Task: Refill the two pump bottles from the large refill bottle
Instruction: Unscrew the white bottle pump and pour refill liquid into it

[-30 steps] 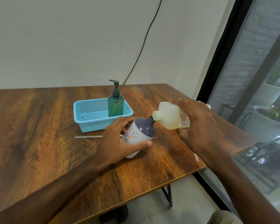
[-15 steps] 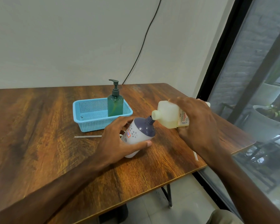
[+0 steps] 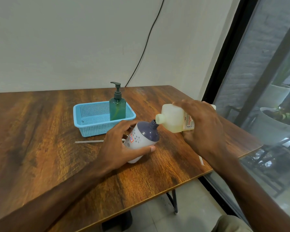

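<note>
A wooden tabletop (image 3: 40,131) is set against a pale wall (image 3: 74,39). Potted plants (image 3: 274,126) are seen through the dark-framed window (image 3: 266,72) beside it.

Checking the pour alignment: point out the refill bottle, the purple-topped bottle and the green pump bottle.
refill bottle (image 3: 172,118): head view, pale shoulder.
purple-topped bottle (image 3: 138,139): head view, dotted white body.
green pump bottle (image 3: 117,110): head view, clear green body.

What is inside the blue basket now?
The green pump bottle stands upright at the right side of the blue basket. The basket's near wall hides the front strip of its floor.
</note>
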`<state>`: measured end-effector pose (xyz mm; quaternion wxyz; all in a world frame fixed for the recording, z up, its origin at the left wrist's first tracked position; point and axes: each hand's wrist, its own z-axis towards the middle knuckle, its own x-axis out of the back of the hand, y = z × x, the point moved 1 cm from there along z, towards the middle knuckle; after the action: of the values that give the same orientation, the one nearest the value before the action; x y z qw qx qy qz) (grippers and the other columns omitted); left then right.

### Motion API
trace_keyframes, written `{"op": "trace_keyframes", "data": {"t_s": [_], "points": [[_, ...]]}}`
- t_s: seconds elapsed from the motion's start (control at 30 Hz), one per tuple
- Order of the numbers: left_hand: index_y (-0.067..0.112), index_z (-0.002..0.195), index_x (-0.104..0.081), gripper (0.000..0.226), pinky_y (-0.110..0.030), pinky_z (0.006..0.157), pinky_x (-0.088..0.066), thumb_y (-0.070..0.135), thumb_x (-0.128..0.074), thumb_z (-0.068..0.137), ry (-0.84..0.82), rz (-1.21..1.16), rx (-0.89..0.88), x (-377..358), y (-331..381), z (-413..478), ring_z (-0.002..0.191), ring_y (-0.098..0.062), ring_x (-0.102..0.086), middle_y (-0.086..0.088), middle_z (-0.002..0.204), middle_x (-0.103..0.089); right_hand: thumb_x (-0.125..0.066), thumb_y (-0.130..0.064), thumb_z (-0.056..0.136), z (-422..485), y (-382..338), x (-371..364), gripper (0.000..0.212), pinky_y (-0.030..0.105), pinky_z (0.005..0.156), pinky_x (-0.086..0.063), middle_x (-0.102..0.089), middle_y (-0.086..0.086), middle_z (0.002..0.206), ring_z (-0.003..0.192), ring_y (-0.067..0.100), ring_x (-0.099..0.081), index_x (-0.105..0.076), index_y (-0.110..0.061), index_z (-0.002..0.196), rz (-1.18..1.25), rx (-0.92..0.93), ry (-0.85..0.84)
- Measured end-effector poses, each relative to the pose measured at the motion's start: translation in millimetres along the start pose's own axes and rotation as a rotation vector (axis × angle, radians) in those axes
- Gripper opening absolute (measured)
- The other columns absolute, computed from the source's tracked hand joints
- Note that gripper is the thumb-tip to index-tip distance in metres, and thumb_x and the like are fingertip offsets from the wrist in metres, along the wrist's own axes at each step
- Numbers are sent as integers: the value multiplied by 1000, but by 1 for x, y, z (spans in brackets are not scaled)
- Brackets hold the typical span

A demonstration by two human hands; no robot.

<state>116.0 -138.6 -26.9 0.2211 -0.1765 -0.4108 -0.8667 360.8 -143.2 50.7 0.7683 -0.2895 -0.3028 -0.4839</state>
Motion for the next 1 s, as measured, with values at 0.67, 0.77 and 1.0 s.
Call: {"op": "trace_keyframes", "data": {"t_s": [0.67,0.77,1.0], "points": [[49,131,-54,80,-24,87,-57,69,-89,62,-4,-18,2,-5,-10,0,118,7,-57,32,126,-59,-93,-15,62,-4,3,0,84,53,109,-36,-60,4,139,131,29,-49,-57,-26,137,23,20,33],[48,131,-54,80,-26,87,-58,70,-89,62,-7,-21,6,-5,-11,0,118,6,-58,30,127,-60,-93,-15,62,-4,3,0,85,52,110,-35,-60,5,138,131,29,-49,-57,-25,137,18,23,37],[49,130,-52,79,-17,86,-52,67,-89,62,-15,-21,6,-5,-11,0,119,9,-56,36,124,-56,-94,-14,60,-3,3,1,86,55,107,-38,-60,6,138,131,31,-50,-56,-25,137,15,24,37]]}}
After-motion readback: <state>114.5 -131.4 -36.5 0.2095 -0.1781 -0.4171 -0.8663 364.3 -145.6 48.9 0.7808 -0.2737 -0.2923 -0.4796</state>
